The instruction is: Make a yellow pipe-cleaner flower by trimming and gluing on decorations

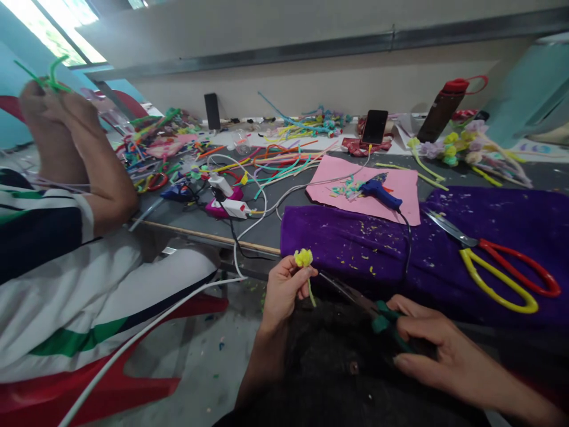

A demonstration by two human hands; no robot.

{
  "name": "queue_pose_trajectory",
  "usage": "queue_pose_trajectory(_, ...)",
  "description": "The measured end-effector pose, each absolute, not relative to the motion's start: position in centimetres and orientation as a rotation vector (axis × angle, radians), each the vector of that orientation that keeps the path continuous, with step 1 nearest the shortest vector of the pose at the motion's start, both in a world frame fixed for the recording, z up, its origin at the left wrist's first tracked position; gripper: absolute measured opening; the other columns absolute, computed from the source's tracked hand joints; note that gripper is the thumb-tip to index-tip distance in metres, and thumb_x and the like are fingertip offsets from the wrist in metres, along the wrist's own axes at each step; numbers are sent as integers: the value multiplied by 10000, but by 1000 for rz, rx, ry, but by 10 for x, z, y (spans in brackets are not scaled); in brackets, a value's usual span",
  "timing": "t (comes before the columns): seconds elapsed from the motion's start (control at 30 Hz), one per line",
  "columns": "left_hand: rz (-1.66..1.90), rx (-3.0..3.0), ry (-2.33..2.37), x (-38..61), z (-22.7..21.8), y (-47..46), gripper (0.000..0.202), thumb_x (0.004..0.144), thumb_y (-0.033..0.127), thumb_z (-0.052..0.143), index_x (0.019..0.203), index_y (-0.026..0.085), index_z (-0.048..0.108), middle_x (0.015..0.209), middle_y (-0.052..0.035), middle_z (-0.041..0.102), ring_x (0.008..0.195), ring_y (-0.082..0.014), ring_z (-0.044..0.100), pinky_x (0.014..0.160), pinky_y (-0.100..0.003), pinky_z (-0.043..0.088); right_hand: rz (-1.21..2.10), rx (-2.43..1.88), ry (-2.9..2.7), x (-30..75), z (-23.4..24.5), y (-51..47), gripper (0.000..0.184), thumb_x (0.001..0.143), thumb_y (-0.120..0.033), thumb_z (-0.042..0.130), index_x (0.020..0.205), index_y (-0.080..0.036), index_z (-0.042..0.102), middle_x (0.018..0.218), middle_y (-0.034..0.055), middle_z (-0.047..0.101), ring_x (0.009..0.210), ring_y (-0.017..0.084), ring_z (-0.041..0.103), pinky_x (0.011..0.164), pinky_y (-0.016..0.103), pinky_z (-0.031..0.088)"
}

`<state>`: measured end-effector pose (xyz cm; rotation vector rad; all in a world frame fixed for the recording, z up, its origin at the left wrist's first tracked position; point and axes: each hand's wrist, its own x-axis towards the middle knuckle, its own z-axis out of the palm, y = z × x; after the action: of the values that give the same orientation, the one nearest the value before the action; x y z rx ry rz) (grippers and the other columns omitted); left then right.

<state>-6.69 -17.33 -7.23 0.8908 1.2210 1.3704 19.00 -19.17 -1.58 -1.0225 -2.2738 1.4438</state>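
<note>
Between the thumb and fingers of my left hand is a small yellow pipe-cleaner flower, its pale green stem hanging below the fingers. My right hand grips the dark green handles of a pair of scissors. Their long, thin blades point left, with the tips close to my left fingertips; whether they touch the flower I cannot tell. Both hands are above my lap, in front of the table edge. Large scissors with one red and one yellow handle lie on the purple cloth to the right.
A blue glue gun rests on pink foam. White cables run past plugs and a power strip. Pipe cleaners, a phone and a bottle are behind. At left, a co-worker's hands hold green pipe cleaners.
</note>
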Motion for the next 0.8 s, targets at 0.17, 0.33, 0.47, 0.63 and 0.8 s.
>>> queue_pose_trajectory(0.17, 1372, 907, 1228, -65, -69, -175, 163, 716, 262, 628, 801, 134, 576, 725, -35, 660, 468, -76, 560, 353, -145, 377, 1471, -996, -2273, 190, -17, -193, 177, 795, -239, 522, 656, -179, 429, 821, 11, 469, 767, 150, 470, 665, 270, 391)
queue_pose_trajectory(0.33, 1368, 974, 1340, -64, -59, -179, 201, 734, 273, 610, 886, 142, 615, 807, -62, 685, 596, -128, 627, 428, -177, 461, 1460, -994, -2265, 186, -16, -193, 172, 773, -208, 541, 645, -179, 430, 810, 11, 476, 754, 152, 476, 654, 268, 394)
queue_pose_trajectory(0.47, 1363, 1022, 1397, -66, -53, -182, 195, 727, 286, 615, 849, 139, 655, 767, -58, 690, 547, -121, 612, 436, -189, 462, 1467, -988, -2256, 184, -12, -195, 124, 764, -202, 545, 662, -182, 478, 821, 20, 496, 760, 163, 491, 656, 277, 409)
queue_pose_trajectory(0.63, 1346, 1014, 1422, -69, -57, -183, 175, 667, 288, 674, 741, 130, 659, 512, -2, 617, 409, -83, 528, 393, -167, 403, 1449, -982, -2281, 182, -9, -196, 80, 756, -186, 545, 685, -185, 509, 844, 31, 509, 779, 174, 499, 667, 288, 422)
queue_pose_trajectory(0.8, 1366, 975, 1376, -71, -63, -182, 186, 658, 297, 684, 738, 135, 641, 443, 26, 560, 388, -69, 492, 383, -154, 377, 1430, -1010, -2302, 182, -6, -196, 99, 754, -180, 558, 681, -183, 491, 852, 25, 500, 790, 169, 500, 684, 285, 420)
